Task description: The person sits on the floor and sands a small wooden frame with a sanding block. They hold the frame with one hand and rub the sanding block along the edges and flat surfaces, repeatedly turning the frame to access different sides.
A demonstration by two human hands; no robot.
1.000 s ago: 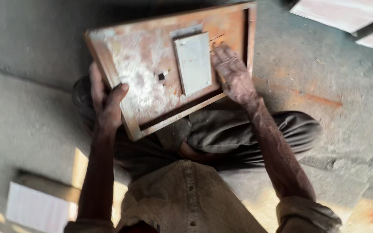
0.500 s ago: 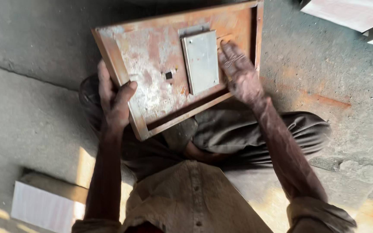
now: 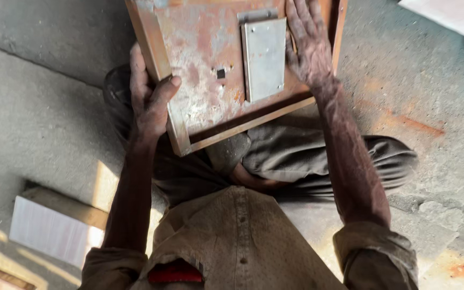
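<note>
White, flat rectangular package (image 3: 49,231) lies at the lower left on the concrete floor (image 3: 38,118), set against a tan board edge, partly sunlit; no readable label can be made out. Just right of it, the left hand (image 3: 149,102) is clamped on the left rail of a rusty metal panel (image 3: 200,70), thumb over the front face and fingers wrapped behind the edge. Panel is framed, orange-brown with pale worn patches, held tilted above the person's folded legs in dark trousers (image 3: 307,161); its upper part runs out of view. A small square hole (image 3: 220,73) sits near the panel's middle. Right of the hole, a grey rectangular steel plate (image 3: 265,59) is fixed on the face, with a narrow hinge-like strip along its top. The right hand (image 3: 310,45) lies flat and open on the panel face, just beside and touching the plate's right edge, fingers spread and pointing up. Rust stains mark the floor right of the forearm. At the upper right corner, another pale flat sheet (image 3: 452,16) lies on the floor, well apart from the panel.
</note>
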